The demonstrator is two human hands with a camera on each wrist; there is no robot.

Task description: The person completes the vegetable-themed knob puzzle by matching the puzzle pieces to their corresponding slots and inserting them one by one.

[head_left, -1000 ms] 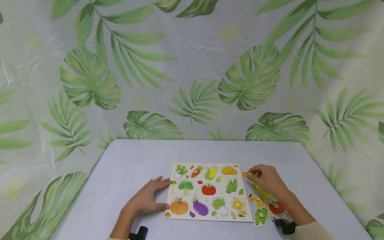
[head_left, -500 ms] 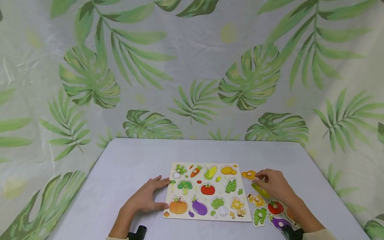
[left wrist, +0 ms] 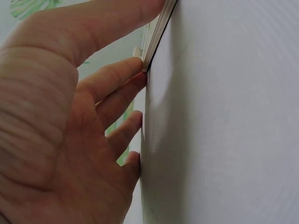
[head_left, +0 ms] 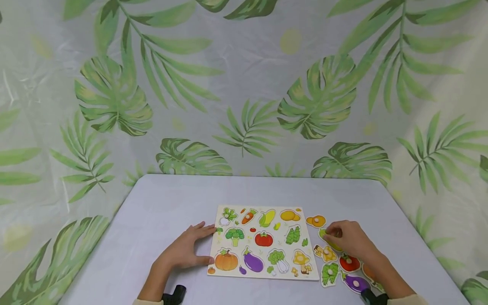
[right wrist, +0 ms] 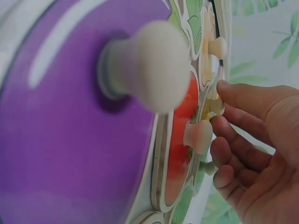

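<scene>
A wooden vegetable puzzle board (head_left: pixel 280 243) lies on the table in the head view, printed with vegetable shapes. My left hand (head_left: pixel 187 250) is at its left edge, fingers straight and thumb touching the near corner; the left wrist view shows fingertips on the board's side. To the right of the board lies a group of knobbed puzzle pieces. My right hand (head_left: pixel 352 239) is over the corn piece (head_left: pixel 324 234), its thumb and index finger pinching the knob (right wrist: pixel 217 107). The hand partly covers that piece. Beside it lie the orange-yellow piece (head_left: pixel 315 221) and mushroom piece (head_left: pixel 328 254).
Closer to me lie the tomato piece (head_left: pixel 348 263), the green leafy piece (head_left: pixel 329 274) and the eggplant piece (head_left: pixel 355 283). My right forearm partly covers an orange piece (head_left: pixel 368 272). A leaf-patterned cloth (head_left: pixel 251 84) hangs behind the white table (head_left: pixel 183 190).
My right hand has let go of the orange-yellow piece, which lies flat beside the board. It has moved toward me and right, onto the corn piece. My left hand stays put.
</scene>
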